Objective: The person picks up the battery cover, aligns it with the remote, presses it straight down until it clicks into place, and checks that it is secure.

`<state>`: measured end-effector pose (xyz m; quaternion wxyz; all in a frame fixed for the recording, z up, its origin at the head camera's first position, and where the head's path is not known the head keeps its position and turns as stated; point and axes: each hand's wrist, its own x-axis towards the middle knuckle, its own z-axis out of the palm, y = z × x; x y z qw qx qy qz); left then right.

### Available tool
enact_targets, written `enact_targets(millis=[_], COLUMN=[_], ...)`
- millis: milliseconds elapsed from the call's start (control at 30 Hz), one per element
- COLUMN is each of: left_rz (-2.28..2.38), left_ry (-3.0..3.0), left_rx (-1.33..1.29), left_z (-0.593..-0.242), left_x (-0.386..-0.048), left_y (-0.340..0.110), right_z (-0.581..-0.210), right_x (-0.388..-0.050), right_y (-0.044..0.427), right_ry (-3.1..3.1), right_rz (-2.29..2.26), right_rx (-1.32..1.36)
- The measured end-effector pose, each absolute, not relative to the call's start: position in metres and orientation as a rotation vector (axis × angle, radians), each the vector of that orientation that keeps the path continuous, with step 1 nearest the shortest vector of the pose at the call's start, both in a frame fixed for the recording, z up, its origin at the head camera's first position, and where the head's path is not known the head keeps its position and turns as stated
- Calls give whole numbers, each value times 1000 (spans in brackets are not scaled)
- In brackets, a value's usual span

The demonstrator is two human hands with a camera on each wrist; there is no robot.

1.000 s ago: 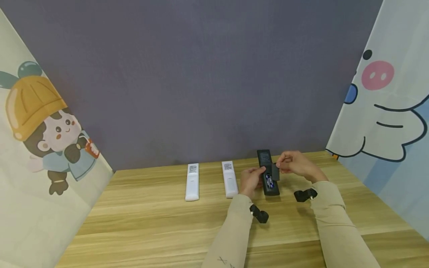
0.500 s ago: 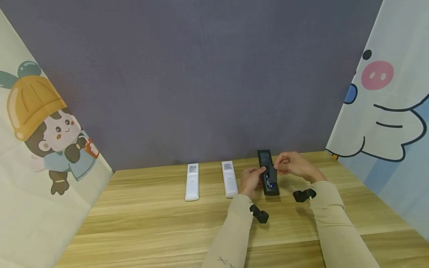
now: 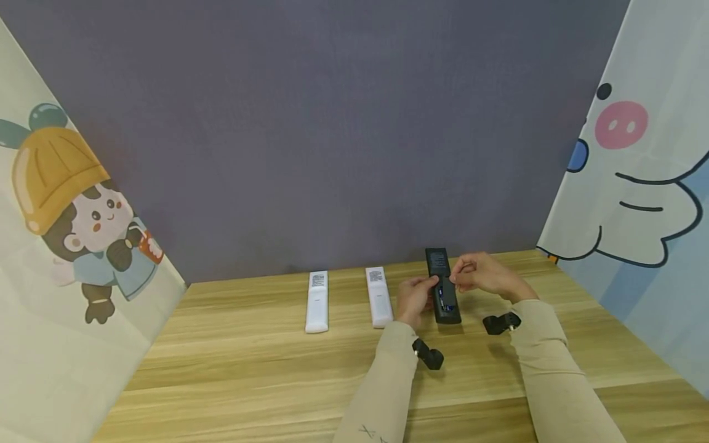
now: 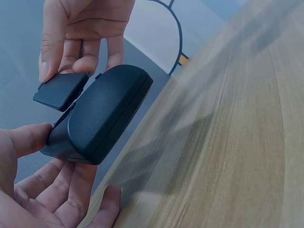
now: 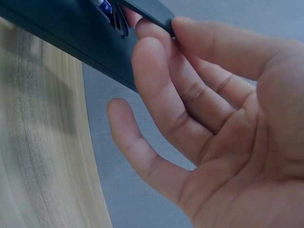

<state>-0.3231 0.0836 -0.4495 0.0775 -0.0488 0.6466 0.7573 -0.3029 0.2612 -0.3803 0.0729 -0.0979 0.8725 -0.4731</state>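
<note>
A black remote control (image 3: 437,261) is back side up near the table's far edge, its battery compartment uncovered. My left hand (image 3: 412,299) grips its left side, thumb on the back and fingers beneath, as the remote control (image 4: 108,114) in the left wrist view shows. My right hand (image 3: 486,275) pinches the black battery cover (image 4: 61,90) between thumb and fingers. That cover (image 5: 151,10) is tilted just over the compartment, partly hiding it. Blue batteries (image 3: 443,303) show in the opening; a battery (image 5: 105,6) also appears in the right wrist view.
Two white remote controls (image 3: 317,307) lie back side up to the left, the nearer white remote control (image 3: 379,303) close to my left hand. A grey panel (image 3: 332,135) rises behind the wooden table (image 3: 266,375). Cartoon-printed panels stand at both sides.
The right hand has moved slightly left with the battery cover, which now overlaps more of the compartment. The left hand and the black remote control have stayed almost still.
</note>
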Motion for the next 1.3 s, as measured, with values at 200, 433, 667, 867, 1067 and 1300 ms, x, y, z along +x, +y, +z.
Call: enact_targets(millis=[200,433,667,867,1067,1300], left_rz=[2279,2274,2270,2277,2287,2275], left_ry=[1934,1930,1936,1930,1921,1932], left_rx=[-145,-144,-132,-131,-122,-112], left_z=[-451,-449,-449,-449,-449,-449], left_x=[-323,-323,-322,-322,-321,-321], left_y=[84,83,83,83,83,83], right_z=[-381,-381,-380,-381,-382,-383], right_x=[-303,-303,-303,-304,-305,-305], right_y=[261,261,260,259,260,259], right_ry=[2616,2601,2582,2573,2581,2586], right_rz=[-1416,-1417,-1412,-1404,-1387,-1371], right_rx=[-300,-307,-320,-342,-345,-341])
